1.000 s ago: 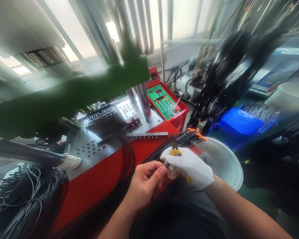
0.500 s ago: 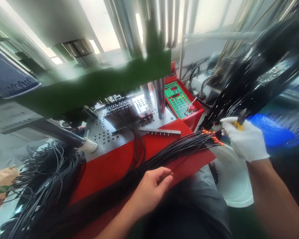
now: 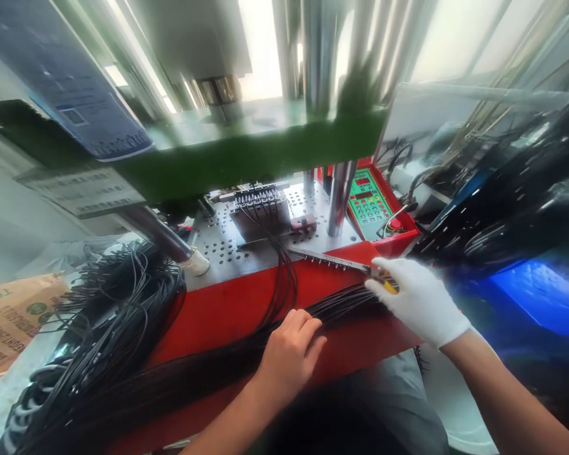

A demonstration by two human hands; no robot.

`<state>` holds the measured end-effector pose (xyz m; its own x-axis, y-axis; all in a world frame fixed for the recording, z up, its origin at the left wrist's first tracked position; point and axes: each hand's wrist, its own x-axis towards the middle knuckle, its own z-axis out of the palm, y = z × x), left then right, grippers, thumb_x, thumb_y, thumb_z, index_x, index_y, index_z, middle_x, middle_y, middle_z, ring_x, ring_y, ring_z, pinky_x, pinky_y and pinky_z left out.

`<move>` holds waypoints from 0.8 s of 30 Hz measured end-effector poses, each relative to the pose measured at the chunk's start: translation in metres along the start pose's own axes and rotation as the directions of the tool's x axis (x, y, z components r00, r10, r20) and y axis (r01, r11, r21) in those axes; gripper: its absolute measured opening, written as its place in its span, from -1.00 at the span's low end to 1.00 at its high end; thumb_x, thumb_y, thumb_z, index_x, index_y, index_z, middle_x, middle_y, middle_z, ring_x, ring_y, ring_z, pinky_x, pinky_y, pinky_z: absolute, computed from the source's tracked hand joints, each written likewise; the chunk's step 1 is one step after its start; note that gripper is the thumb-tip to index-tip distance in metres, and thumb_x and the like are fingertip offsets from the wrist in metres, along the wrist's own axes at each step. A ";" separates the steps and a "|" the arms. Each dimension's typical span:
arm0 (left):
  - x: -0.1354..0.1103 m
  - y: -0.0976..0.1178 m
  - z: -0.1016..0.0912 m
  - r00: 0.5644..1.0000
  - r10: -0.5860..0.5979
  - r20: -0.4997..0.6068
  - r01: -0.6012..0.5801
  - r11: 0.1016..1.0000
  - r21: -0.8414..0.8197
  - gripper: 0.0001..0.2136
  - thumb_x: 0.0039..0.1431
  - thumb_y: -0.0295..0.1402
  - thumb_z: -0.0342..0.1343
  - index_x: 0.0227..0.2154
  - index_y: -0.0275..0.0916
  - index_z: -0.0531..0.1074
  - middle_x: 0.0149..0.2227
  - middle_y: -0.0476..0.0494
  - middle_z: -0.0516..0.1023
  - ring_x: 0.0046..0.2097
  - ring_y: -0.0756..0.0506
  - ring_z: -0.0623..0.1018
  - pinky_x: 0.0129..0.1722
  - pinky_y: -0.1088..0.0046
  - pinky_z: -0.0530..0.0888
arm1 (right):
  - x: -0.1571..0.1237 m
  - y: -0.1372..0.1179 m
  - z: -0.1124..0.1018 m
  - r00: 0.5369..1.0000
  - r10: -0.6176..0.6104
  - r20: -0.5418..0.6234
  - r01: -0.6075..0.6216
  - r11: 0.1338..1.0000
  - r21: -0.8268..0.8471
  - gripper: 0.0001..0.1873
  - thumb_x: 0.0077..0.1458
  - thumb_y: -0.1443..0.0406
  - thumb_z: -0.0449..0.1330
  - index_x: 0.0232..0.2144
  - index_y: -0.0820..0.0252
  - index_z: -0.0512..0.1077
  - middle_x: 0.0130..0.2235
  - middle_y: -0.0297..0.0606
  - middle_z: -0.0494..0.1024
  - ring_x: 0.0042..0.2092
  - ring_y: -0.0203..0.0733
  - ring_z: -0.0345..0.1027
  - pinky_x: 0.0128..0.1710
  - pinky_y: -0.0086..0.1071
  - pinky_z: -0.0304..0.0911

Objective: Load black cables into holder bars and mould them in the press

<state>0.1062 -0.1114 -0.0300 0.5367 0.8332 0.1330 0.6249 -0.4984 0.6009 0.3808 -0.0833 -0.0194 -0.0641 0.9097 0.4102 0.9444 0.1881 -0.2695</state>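
Observation:
My left hand [image 3: 291, 347], bare, lies over a long bundle of black cables [image 3: 208, 366] on the red table. Its fingers are curled round part of the bundle. My right hand [image 3: 420, 300] wears a white glove and grips a small tool with yellow and black handles [image 3: 389, 286]; its working end is hidden. The glove is at the right end of a metal strip with small pegs [image 3: 329, 259] and over the cable ends, whose orange tips are covered. Ahead, several cables run into a metal mould block [image 3: 260, 218] on the perforated press plate [image 3: 218, 249].
A green press beam [image 3: 265, 139] hangs above the plate between steel columns [image 3: 341, 199]. A red control box [image 3: 393, 215] stands at right. More cables [image 3: 137, 303] and a brown paper sack [image 3: 23, 316] lie at left. A white tub [image 3: 455, 404] and blue container [image 3: 535, 297] are at right.
My right hand has moved left and inward with the tool, from beyond the orange tips to the metal strip's end. My left hand's fingers have curled onto the bundle. The camera view has shifted.

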 end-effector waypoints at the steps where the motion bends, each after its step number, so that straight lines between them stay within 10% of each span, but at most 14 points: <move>1: 0.000 0.000 -0.005 1.000 0.009 -0.013 -0.010 0.999 -0.039 -0.86 0.21 -0.39 0.03 -0.19 -0.23 0.42 -0.24 -0.15 0.43 -0.19 -0.11 0.42 -0.17 0.35 0.40 | 0.002 -0.010 0.004 0.998 -0.059 0.013 0.059 0.998 0.032 -0.56 0.12 0.10 0.15 0.00 0.19 0.37 -0.17 -0.10 0.51 -0.14 -0.01 0.38 -0.08 -0.18 0.26; 6: 0.011 -0.011 -0.051 0.979 -0.184 -0.088 0.148 0.938 -0.314 -0.86 0.20 -0.31 0.07 -0.22 -0.17 0.45 -0.21 -0.12 0.45 -0.18 -0.09 0.42 -0.13 0.37 0.37 | -0.003 -0.044 0.033 0.962 -0.249 0.114 0.238 0.966 0.104 -0.59 0.10 0.15 0.20 -0.03 0.20 0.38 -0.10 -0.07 0.49 -0.02 0.07 0.33 0.00 -0.08 0.22; 12: 0.085 -0.072 -0.101 0.761 -0.613 -0.211 0.261 0.587 -0.766 -0.55 0.04 -0.14 0.20 -0.05 -0.27 0.34 -0.01 -0.26 0.42 -0.01 -0.15 0.42 -0.11 0.40 0.36 | 0.012 -0.058 0.028 0.965 -0.238 0.111 0.215 0.959 0.184 -0.66 0.15 0.18 0.14 -0.04 0.14 0.40 -0.05 -0.10 0.48 0.02 0.04 0.31 0.03 -0.07 0.22; 19: 0.145 -0.083 -0.078 0.813 -0.574 0.100 0.306 0.276 -0.911 -0.66 -0.02 -0.18 0.23 -0.35 -0.41 0.40 -0.44 -0.24 0.51 -0.44 -0.10 0.51 -0.41 0.39 0.42 | 0.124 -0.079 0.023 0.976 0.013 0.216 -0.101 0.910 0.402 -0.72 0.16 0.14 0.07 -0.17 0.07 0.49 -0.15 -0.25 0.54 -0.11 -0.10 0.40 -0.06 -0.22 0.26; 24: 0.143 -0.056 -0.130 0.826 -0.557 0.082 0.225 0.192 -0.955 -0.82 0.08 -0.34 0.10 -0.30 -0.37 0.38 -0.55 0.00 0.37 -0.59 0.06 0.36 -0.56 0.52 0.32 | 0.205 -0.090 0.060 0.951 0.180 0.252 -0.287 0.817 0.500 -0.67 0.15 0.12 0.11 -0.14 0.18 0.48 -0.18 -0.17 0.54 -0.16 -0.11 0.41 -0.07 -0.21 0.25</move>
<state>0.0741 0.0674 0.0576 0.1422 0.9465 -0.2898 -0.3013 0.3203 0.8981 0.2634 0.1088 0.0362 0.0279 0.9921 0.1219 0.6290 0.0774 -0.7735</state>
